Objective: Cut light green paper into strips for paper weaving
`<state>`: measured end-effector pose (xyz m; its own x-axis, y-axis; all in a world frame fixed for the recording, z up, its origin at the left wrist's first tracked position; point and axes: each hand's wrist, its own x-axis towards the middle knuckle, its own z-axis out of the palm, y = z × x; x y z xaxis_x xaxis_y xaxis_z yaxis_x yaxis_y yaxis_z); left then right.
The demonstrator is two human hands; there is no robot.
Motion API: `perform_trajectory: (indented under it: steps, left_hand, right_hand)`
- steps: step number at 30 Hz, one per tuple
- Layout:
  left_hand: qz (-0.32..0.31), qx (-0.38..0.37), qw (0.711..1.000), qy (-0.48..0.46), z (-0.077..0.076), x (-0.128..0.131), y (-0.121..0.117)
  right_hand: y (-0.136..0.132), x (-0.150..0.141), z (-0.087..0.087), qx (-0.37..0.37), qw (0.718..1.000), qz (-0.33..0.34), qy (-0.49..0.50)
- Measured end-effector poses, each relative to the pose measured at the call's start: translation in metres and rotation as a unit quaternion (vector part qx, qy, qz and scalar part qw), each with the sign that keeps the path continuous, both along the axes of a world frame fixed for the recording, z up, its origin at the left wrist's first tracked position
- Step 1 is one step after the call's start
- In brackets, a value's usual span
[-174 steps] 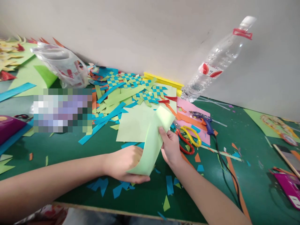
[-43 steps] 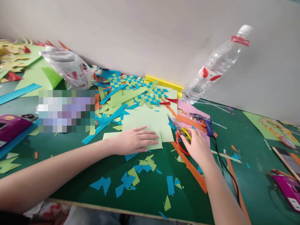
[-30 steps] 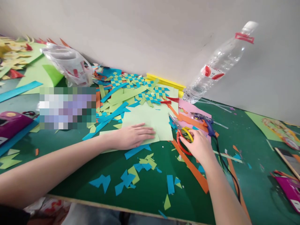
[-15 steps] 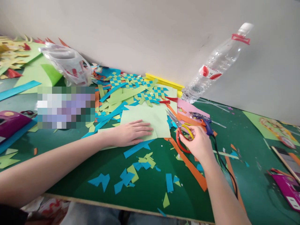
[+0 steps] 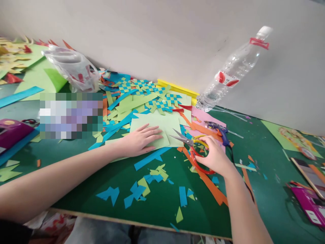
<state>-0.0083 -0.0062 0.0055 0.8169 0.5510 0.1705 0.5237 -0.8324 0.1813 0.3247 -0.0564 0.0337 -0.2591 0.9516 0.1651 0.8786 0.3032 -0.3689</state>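
My left hand (image 5: 142, 139) lies flat on light green paper (image 5: 154, 122), fingers stretched out and slightly apart. In my right hand (image 5: 215, 154) are scissors (image 5: 190, 141) with one yellow and one red handle loop. The blades are parted and point left, their tips over or close to the right part of the paper; whether they touch it I cannot tell. A blue strip (image 5: 149, 161) lies just in front of the paper. An orange strip (image 5: 210, 186) runs beneath and in front of the scissors.
Woven blue-and-green paper pieces (image 5: 162, 105) and loose strips are heaped behind the paper. A clear bottle (image 5: 233, 71) leans at the wall. A blue glue gun (image 5: 223, 134) lies right of the scissors, a bagged cup (image 5: 76, 71) back left. Paper scraps (image 5: 137, 191) dot the green table (image 5: 101, 217).
The scissors have swung from pointing up and left to pointing more to the left, their blades opening wider over the paper's right side. My left hand has barely shifted.
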Motion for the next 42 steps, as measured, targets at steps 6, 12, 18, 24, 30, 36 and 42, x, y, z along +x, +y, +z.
perform_trajectory:
  steps: [6, 12, 18, 24, 30, 36, 42]
  left_hand:
    - [0.054, 0.000, 0.999, -0.005, -0.001, 0.000, 0.002]
    - [0.050, -0.017, 0.998, -0.019, -0.001, -0.001, 0.002]
    - [0.017, -0.022, 0.999, -0.024, 0.000, 0.000, 0.000]
    - [0.027, -0.015, 0.999, -0.007, -0.002, 0.001, -0.002]
    - [0.022, -0.014, 1.000, 0.007, -0.003, 0.001, -0.001]
    - [0.021, -0.018, 0.999, 0.016, -0.002, 0.001, 0.000]
    - [0.004, -0.034, 0.999, 0.006, 0.001, 0.001, -0.001]
  right_hand:
    - [0.000, 0.005, 0.005, -0.020, 0.998, 0.047, -0.030]
    - [-0.002, 0.005, 0.006, -0.053, 0.997, 0.061, -0.007]
    - [-0.001, 0.005, 0.005, -0.046, 0.996, 0.077, 0.008]
    - [-0.001, 0.008, 0.004, -0.045, 0.995, 0.089, 0.012]
    - [-0.001, 0.010, 0.003, -0.054, 0.994, 0.093, 0.016]
    - [0.000, 0.009, 0.005, -0.049, 0.994, 0.092, 0.015]
    - [-0.001, 0.011, 0.004, -0.058, 0.994, 0.091, 0.012]
